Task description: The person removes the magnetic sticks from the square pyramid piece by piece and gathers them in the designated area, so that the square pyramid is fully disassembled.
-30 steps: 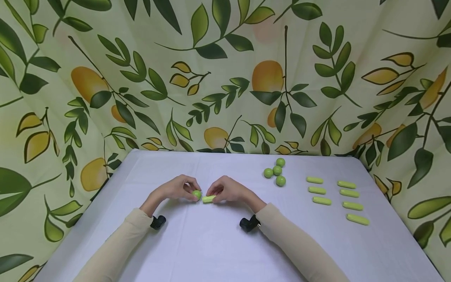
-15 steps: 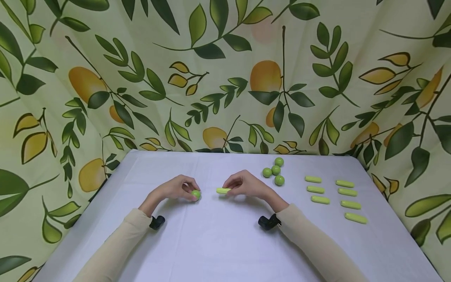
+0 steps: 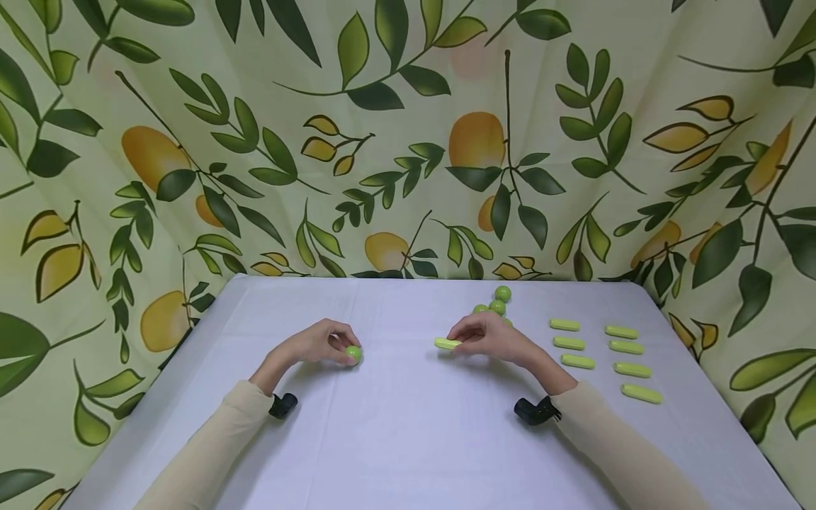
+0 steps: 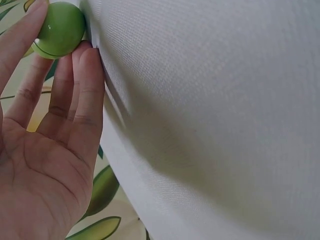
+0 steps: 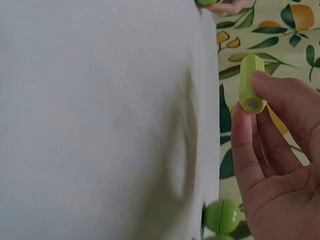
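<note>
My left hand (image 3: 320,341) pinches a shiny green ball (image 3: 353,355) low over the white tabletop, left of the middle. The left wrist view shows the ball (image 4: 61,29) between thumb and fingertips, a seam line running round it. Between the thumb and fingers of my right hand (image 3: 494,336) is a light green ribbed rod (image 3: 447,344), raised above the table. Up close in the right wrist view, the rod (image 5: 251,84) has a round grey metallic spot in its end. A wide gap separates ball and rod.
Several green balls (image 3: 503,293) cluster at the back, partly hidden behind my right hand. To the right, several green rods (image 3: 577,361) lie in two columns on the white-covered table (image 3: 395,439). A leaf-and-fruit patterned cloth (image 3: 395,191) hangs behind and at both sides.
My right hand has carried the rod rightward and up, away from the ball, and now covers part of the ball cluster. The left hand keeps its hold in nearly the same place.
</note>
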The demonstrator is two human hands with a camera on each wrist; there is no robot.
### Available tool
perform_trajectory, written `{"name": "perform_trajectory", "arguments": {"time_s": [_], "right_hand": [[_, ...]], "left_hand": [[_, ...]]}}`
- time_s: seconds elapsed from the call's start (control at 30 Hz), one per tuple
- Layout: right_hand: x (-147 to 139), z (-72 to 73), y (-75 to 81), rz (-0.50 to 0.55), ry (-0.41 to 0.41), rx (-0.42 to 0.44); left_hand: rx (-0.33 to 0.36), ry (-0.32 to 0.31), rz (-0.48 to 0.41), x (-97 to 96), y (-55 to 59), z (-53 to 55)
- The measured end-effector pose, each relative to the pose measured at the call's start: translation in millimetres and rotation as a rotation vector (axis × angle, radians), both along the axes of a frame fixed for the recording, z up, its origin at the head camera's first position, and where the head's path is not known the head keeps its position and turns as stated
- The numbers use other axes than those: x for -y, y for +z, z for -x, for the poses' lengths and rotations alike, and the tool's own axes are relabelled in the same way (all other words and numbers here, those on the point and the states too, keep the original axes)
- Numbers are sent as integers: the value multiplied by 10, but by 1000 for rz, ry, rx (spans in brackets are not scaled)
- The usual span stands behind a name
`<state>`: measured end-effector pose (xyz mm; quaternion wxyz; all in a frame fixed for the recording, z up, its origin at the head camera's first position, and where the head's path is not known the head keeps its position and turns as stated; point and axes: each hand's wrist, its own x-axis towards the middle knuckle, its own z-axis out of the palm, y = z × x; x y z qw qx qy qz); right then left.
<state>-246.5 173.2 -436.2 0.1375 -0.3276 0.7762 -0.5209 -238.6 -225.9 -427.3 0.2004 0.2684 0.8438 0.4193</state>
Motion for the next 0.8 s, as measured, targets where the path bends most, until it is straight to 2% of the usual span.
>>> {"name": "perform_trajectory", "arguments": {"time_s": [0.2, 0.43, 0.8], "right_hand": [[-351, -78, 7, -37, -43, 21], [-741, -209, -16, -64, -82, -1], [-1311, -447, 1, -132, -203, -38]], "left_hand": [[-3, 1, 0, 3, 7, -9], [-3, 11, 26, 1, 29, -17], [-10, 5, 33, 12, 6, 11]]}}
